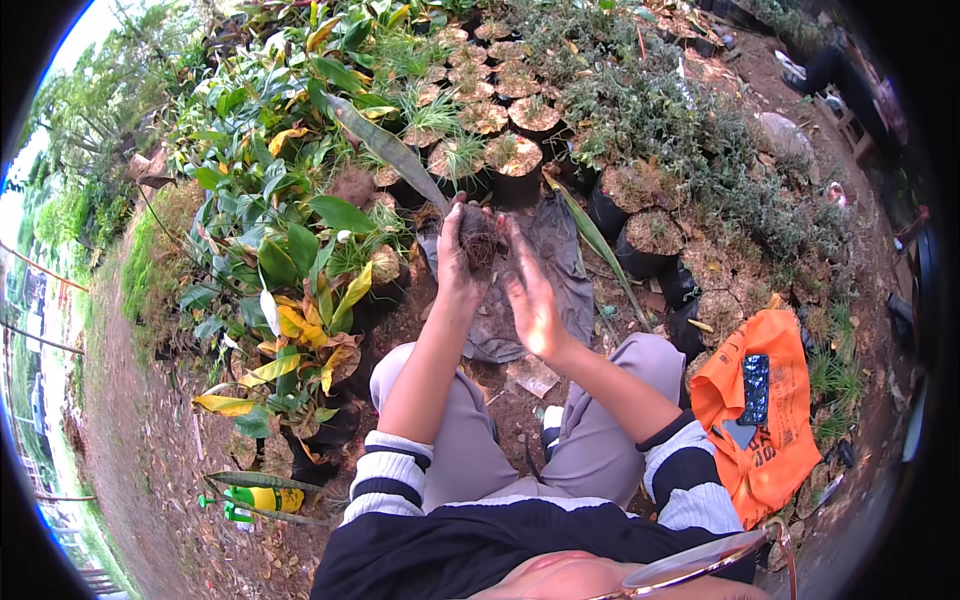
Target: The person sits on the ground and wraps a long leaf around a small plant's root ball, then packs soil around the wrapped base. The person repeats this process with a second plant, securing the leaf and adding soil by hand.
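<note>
My left hand [459, 262] grips the dark soil root ball [478, 238] of a snake plant, with fine roots showing on it. From the root ball a long, upright-shaped snake plant leaf [394, 150] slants up and to the left. My right hand [534, 300] is flat with extended fingers, its fingertips close against the right side of the root ball; whether they press on it is hard to tell. Beneath both hands lies a crumpled dark plastic sheet [559, 277]. Another snake plant leaf [600, 236] lies along the sheet's right edge.
Several soil-filled black grow bags [517, 157] stand ahead. Leafy plants with yellowing leaves [300, 322] crowd the left, grey-green shrubs [645, 97] the right. An orange bag [780, 442] carries a phone [754, 390]. A yellow-green spray bottle [262, 498] lies lower left. Another person's leg [821, 71] shows upper right.
</note>
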`<act>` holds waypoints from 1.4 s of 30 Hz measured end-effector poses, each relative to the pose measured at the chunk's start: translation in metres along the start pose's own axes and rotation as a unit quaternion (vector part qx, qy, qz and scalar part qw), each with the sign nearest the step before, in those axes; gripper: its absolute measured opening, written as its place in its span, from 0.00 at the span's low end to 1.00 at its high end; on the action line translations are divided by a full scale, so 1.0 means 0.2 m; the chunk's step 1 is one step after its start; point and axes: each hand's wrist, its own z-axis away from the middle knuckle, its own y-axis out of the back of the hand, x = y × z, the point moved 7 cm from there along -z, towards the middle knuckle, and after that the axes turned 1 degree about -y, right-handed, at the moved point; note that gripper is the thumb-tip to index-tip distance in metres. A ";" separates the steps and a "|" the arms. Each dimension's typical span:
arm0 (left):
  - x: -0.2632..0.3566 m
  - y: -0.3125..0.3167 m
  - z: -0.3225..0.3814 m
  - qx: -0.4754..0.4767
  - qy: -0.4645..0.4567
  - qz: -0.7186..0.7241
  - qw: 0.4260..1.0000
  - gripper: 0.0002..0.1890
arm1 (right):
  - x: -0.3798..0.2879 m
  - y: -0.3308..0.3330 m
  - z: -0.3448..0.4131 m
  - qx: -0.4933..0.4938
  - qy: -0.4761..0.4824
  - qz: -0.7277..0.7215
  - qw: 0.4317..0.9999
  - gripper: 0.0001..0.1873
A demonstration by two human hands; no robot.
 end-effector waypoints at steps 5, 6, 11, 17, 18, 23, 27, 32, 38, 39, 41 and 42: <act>-0.08 0.00 0.01 -0.034 -0.005 0.020 0.999 0.14 | 0.04 -0.16 0.09 -0.037 0.019 0.079 0.996 0.43; -0.08 -0.01 0.01 -0.054 -0.013 0.004 0.998 0.14 | 0.04 -0.18 0.11 -0.036 0.021 0.091 0.995 0.44; -0.03 0.02 0.01 -0.013 0.010 0.022 1.000 0.18 | 0.02 -0.08 0.06 -0.074 0.007 0.184 0.980 0.41; -0.09 -0.04 0.07 -0.085 0.094 0.039 0.991 0.18 | -0.07 0.08 -0.04 -0.047 0.084 0.255 0.962 0.35; -0.10 -0.06 0.09 -0.080 0.106 0.038 0.990 0.19 | -0.02 0.05 -0.02 -0.078 0.099 0.280 0.952 0.36; -0.13 -0.02 0.13 0.021 0.066 -0.097 0.993 0.19 | 0.02 -0.05 0.06 -0.064 0.126 0.273 0.951 0.38; -0.14 0.04 0.11 0.007 0.096 -0.079 0.992 0.20 | 0.01 -0.06 0.06 -0.080 0.110 0.280 0.950 0.36; -0.07 -0.06 0.08 -0.073 0.018 -0.174 0.982 0.30 | -0.01 0.07 -0.03 -0.027 0.098 0.167 0.981 0.33; -0.11 -0.16 0.13 -0.145 -0.034 -0.213 0.966 0.33 | 0.15 0.12 -0.05 0.096 -0.019 -0.035 0.995 0.31; -0.11 -0.14 0.13 -0.137 -0.037 -0.196 0.970 0.32 | 0.18 0.12 -0.06 0.108 -0.050 -0.090 0.989 0.31; -0.12 -0.12 0.13 -0.123 -0.042 -0.160 0.978 0.31 | 0.16 0.09 -0.04 0.098 -0.062 -0.125 0.985 0.31; -0.15 -0.11 0.13 -0.088 0.011 -0.111 0.990 0.30 | 0.15 0.06 -0.03 0.095 -0.038 -0.084 0.991 0.32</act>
